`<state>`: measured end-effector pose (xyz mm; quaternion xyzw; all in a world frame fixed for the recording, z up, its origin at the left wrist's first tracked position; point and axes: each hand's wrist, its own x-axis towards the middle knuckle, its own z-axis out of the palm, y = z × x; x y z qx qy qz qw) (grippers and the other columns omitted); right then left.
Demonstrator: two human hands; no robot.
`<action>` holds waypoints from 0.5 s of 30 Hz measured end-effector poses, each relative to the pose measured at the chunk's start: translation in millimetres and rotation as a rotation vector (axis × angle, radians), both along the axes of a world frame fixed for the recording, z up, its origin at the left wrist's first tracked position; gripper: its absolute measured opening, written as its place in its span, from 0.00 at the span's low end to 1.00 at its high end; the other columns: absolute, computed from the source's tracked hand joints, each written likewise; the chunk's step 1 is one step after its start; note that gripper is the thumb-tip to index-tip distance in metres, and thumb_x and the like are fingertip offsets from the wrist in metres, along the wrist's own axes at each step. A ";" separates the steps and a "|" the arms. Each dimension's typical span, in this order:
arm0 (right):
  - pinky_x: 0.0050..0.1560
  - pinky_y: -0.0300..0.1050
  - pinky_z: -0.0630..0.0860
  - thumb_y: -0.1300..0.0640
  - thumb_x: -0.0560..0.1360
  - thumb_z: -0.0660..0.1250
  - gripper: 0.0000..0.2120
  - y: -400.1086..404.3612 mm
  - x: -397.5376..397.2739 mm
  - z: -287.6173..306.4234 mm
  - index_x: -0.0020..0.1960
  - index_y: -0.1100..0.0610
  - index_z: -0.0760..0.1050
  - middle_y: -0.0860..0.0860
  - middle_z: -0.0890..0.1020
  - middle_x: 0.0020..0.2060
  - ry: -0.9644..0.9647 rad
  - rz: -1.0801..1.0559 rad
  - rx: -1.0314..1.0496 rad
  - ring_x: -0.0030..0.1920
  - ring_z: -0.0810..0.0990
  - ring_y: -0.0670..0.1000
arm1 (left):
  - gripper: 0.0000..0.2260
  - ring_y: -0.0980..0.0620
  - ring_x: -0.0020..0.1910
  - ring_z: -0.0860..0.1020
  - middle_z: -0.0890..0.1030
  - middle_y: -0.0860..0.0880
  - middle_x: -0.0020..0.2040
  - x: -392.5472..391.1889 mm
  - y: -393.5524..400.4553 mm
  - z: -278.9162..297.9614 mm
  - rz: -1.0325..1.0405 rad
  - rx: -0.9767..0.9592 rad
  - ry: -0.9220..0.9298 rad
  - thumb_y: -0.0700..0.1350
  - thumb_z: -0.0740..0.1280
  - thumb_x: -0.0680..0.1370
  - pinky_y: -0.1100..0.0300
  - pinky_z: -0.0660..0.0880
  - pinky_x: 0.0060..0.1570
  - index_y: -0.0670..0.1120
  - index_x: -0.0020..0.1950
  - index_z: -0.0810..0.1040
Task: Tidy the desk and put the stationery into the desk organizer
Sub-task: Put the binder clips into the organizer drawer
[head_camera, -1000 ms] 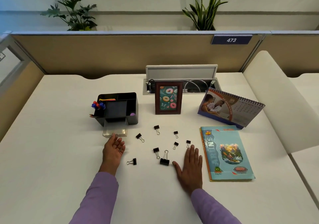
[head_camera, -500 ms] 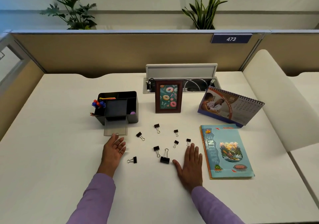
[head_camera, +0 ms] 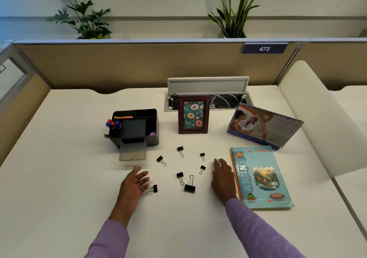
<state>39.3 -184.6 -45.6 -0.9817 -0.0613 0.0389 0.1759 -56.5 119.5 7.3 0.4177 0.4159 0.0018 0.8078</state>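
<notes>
A black desk organizer [head_camera: 153, 126] stands left of centre, holding pens, with its clear drawer [head_camera: 132, 154] pulled out in front. Several black binder clips lie scattered on the white desk [head_camera: 59, 158]; the largest binder clip [head_camera: 189, 187] lies near the middle, and a small clip [head_camera: 154, 188] lies at my left fingertips. My left hand [head_camera: 133, 184] is open, palm turned inward, holding nothing. My right hand [head_camera: 223, 175] lies flat and open on the desk beside the blue book [head_camera: 260, 176], over the spot where one clip lay.
A framed doughnut picture [head_camera: 193, 114] and a spiral desk calendar [head_camera: 264, 125] stand behind the clips. An open cable tray [head_camera: 207, 86] sits at the back. A partition with plants closes the far side. A white chair back [head_camera: 317, 116] is at the right.
My right hand slid right and forward, next to the book, covering one small clip. My left hand drew back from the drawer toward the nearest clip. The drawer now stands open.
</notes>
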 end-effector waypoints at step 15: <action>0.39 0.31 0.72 0.61 0.70 0.71 0.03 42.1 1.6 39.4 0.43 0.55 0.80 0.49 0.83 0.41 0.253 -0.164 0.586 0.38 0.80 0.44 | 0.15 0.48 0.41 0.82 0.86 0.44 0.47 -9.4 -75.2 11.8 -0.377 0.313 -0.033 0.50 0.72 0.71 0.55 0.77 0.42 0.45 0.54 0.80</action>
